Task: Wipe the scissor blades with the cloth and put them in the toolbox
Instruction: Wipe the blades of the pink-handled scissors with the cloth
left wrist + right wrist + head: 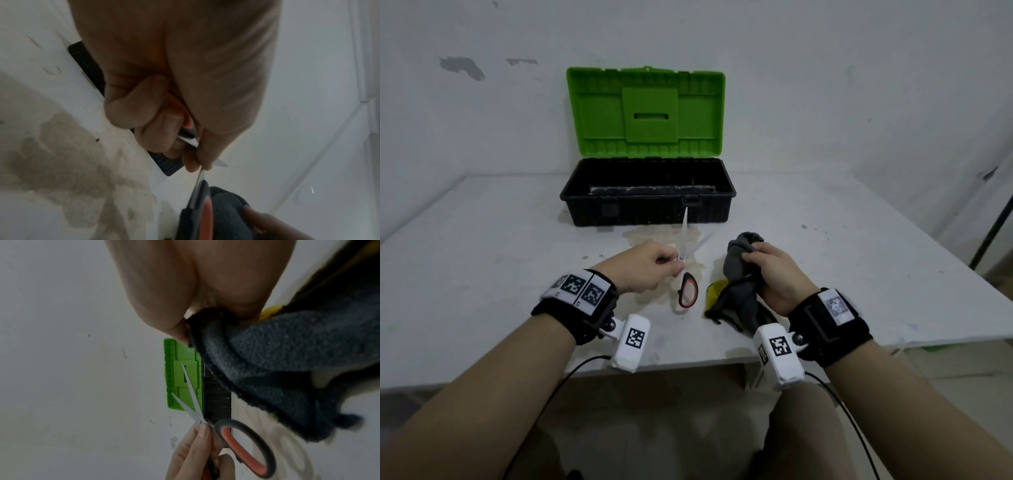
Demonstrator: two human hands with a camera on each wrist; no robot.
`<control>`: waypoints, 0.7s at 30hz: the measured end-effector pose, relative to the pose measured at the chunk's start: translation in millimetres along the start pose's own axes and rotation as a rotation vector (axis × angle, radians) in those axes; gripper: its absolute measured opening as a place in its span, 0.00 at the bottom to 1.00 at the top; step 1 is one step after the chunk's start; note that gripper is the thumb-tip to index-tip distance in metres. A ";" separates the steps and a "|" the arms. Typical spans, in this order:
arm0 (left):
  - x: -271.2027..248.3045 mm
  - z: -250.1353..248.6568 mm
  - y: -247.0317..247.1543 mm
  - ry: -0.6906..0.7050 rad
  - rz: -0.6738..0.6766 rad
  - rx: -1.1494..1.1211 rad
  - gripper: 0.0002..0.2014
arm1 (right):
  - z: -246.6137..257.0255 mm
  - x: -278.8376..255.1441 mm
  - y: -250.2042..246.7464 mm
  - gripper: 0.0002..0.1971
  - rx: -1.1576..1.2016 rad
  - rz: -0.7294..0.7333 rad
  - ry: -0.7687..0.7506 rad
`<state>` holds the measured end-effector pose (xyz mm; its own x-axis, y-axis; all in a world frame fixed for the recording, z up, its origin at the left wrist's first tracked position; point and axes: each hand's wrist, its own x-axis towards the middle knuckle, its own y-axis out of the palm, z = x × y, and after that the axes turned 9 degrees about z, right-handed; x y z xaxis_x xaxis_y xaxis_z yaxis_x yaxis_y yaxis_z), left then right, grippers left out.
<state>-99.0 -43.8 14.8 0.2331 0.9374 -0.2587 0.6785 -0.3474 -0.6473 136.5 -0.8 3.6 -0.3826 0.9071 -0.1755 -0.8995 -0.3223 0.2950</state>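
Note:
My left hand (650, 265) grips the scissors (686, 274) near the pivot, above the table. Their two silver blades (683, 233) are spread apart and point toward the toolbox; a black and red handle loop (246, 447) hangs below the hand. My right hand (770, 270) holds a bunched grey cloth (741, 270) with a yellow edge, a short way right of the blades and not touching them. The toolbox (648, 195) stands behind, black tub, green lid (645, 109) raised. In the left wrist view my fingers (144, 113) curl round the scissors (198, 191).
The white table (482, 274) has a brownish stain (654, 236) in front of the toolbox. Its front edge runs just under my wrists. A white wall rises behind the toolbox. A dark pole (993, 229) stands off the table's right side.

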 end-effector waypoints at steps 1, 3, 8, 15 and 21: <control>-0.5 -1.3 -0.9 0.015 -0.017 -0.007 0.17 | -0.1 -0.5 3.4 0.05 0.035 0.019 -0.017; -1.6 -3.5 -3.2 0.039 -0.036 -0.001 0.17 | -2.9 2.1 5.9 0.05 0.115 0.033 -0.046; 0.1 0.4 -9.7 0.074 -0.043 -0.067 0.22 | -9.6 4.0 10.1 0.12 0.270 0.074 -0.017; 3.5 3.2 -4.1 0.030 0.037 -0.269 0.13 | -20.9 -0.9 18.8 0.11 -0.276 0.070 -0.376; 8.5 -5.9 3.1 -0.012 0.033 -0.306 0.13 | -22.1 3.7 21.5 0.25 -0.812 0.098 -0.502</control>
<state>-90.8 -36.8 14.8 0.2521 0.9246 -0.2855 0.8492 -0.3528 -0.3928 111.1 -10.3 -11.5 -0.4986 0.8153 0.2943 -0.8124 -0.3212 -0.4866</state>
